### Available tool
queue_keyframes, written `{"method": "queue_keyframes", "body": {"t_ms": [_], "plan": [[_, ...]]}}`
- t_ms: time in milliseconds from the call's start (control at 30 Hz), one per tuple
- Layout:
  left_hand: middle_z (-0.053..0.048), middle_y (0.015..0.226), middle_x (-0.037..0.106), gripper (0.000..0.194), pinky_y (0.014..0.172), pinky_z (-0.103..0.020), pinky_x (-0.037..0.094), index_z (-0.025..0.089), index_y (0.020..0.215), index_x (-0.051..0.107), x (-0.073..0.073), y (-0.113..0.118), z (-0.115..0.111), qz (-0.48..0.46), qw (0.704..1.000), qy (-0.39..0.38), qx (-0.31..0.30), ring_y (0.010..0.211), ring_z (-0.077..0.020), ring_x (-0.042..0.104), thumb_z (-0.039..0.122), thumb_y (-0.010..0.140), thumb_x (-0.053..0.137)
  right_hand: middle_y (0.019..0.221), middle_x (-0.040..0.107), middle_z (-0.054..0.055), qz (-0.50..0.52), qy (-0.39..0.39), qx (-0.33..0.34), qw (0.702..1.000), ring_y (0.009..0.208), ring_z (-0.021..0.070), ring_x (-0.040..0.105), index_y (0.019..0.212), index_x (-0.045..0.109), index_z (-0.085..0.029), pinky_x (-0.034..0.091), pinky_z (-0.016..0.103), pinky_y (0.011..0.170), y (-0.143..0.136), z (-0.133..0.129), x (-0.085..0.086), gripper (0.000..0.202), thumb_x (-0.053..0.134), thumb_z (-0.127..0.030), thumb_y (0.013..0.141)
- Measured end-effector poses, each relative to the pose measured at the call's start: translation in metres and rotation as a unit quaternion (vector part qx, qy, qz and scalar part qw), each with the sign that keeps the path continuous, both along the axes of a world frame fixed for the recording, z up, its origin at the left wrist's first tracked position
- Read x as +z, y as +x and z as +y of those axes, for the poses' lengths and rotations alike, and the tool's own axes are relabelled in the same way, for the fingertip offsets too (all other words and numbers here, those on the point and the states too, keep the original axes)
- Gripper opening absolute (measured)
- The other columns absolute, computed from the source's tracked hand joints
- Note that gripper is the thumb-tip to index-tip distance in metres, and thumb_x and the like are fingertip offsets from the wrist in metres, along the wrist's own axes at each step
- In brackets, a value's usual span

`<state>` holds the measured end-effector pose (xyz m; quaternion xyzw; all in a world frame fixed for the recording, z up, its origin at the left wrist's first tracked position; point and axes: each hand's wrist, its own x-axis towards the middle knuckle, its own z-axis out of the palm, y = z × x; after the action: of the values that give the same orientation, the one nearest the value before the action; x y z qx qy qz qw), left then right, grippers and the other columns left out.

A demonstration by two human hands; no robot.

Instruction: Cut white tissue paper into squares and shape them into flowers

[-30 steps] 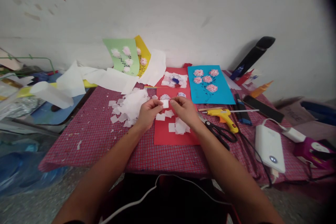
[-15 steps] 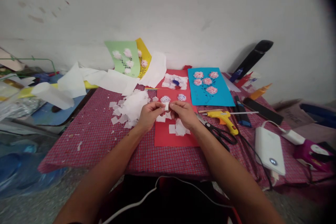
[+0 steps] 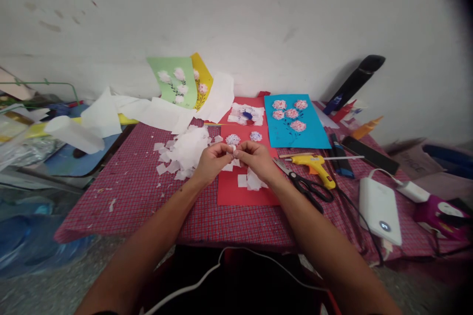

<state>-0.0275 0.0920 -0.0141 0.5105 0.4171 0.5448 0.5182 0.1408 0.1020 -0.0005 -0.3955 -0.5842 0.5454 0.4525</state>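
Over a red sheet of card (image 3: 236, 194), a small white paper square (image 3: 233, 148) is pinched between the fingertips of both hands. My left hand (image 3: 214, 160) grips its left side, and my right hand (image 3: 256, 158) its right side; the fingers cover most of it. Just behind them, two purple-speckled paper flowers (image 3: 255, 136) sit on the card. Several loose white squares (image 3: 252, 180) lie under and beside my right hand. To the left of my left hand is a large heap of cut white squares (image 3: 188, 150).
A yellow glue gun (image 3: 314, 165) and black scissors (image 3: 305, 187) lie to the right, near a white power bank (image 3: 380, 211). Blue card with pink flowers (image 3: 295, 123) and a paint-stained tissue (image 3: 246, 114) are behind. Green flower card (image 3: 175, 81) leans on the wall.
My fingertips have drawn closer together, and the paper square between them now looks folded or crumpled smaller. The things on the table have stayed where they were.
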Motion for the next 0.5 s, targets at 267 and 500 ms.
{"method": "queue_keyframes", "body": {"t_ms": [267,500], "plan": [[-0.002,0.076,0.070,0.021,0.070,-0.028,0.049,0.017,0.088,0.078,-0.0081,-0.0024,0.0031,-0.044,0.999,-0.007,-0.028,0.069,-0.0126,0.061,0.029,0.072,0.083,0.063,0.057,-0.004,-0.002,0.024,-0.034,0.999,0.052,0.0097,0.050,0.073,0.059,-0.019,0.038,0.024,0.049,-0.0009,-0.0017,0.0042,0.032,0.076,-0.045,0.080],[-0.003,0.073,0.070,0.017,0.069,-0.029,0.050,0.016,0.083,0.079,-0.0072,-0.0007,0.0034,-0.050,0.998,-0.029,-0.015,0.069,-0.0139,0.063,0.030,0.074,0.081,0.063,0.056,-0.004,-0.021,0.037,-0.042,0.998,0.053,0.0098,0.049,0.072,0.058,-0.019,0.038,0.024,0.049,-0.0017,-0.0010,0.0029,0.031,0.075,-0.043,0.080]]}}
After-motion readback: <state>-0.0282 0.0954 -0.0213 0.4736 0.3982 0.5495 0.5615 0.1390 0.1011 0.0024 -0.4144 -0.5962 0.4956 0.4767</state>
